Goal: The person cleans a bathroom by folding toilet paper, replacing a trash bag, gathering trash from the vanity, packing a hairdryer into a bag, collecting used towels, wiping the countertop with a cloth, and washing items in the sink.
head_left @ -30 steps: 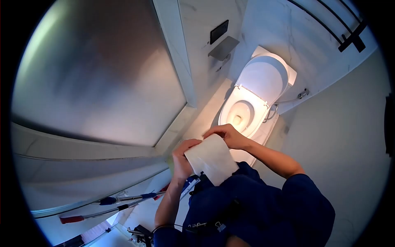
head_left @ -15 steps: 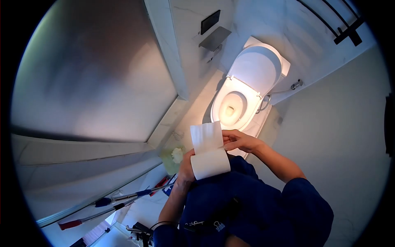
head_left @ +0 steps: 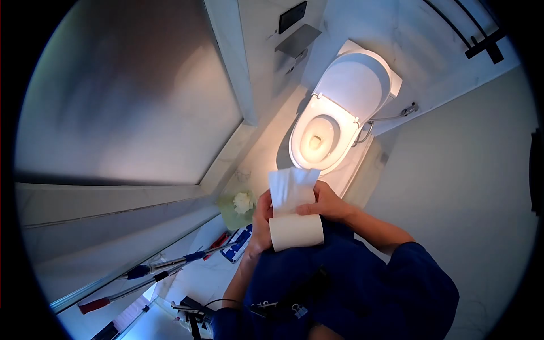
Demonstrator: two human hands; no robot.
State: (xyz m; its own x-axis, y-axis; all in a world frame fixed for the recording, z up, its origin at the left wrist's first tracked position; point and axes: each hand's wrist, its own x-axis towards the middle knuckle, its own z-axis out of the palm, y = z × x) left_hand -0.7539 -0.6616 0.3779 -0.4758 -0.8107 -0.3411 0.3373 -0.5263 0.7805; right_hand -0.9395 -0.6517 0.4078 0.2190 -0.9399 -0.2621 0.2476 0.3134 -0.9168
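A white toilet paper roll (head_left: 296,233) lies level in front of my dark blue shirt. From its far side a loose sheet of toilet paper (head_left: 292,191) stretches up toward the toilet. My left hand (head_left: 262,222) grips the roll at its left end, with some fingers hidden behind the paper. My right hand (head_left: 331,203) is closed on the right edge of the loose sheet, thumb lying across its front and the other fingers behind it.
Ahead stands a white toilet (head_left: 315,139) with its lid raised. A greenish bin (head_left: 229,211) holding crumpled paper sits left of my hands. Mop handles (head_left: 161,276) lean at lower left. A metal shelf (head_left: 298,40) and black towel rack (head_left: 485,45) are on the walls.
My right hand has moved left onto the loose sheet and closed on it. The sheet is now more creased, and the roll sits slightly further right in view.
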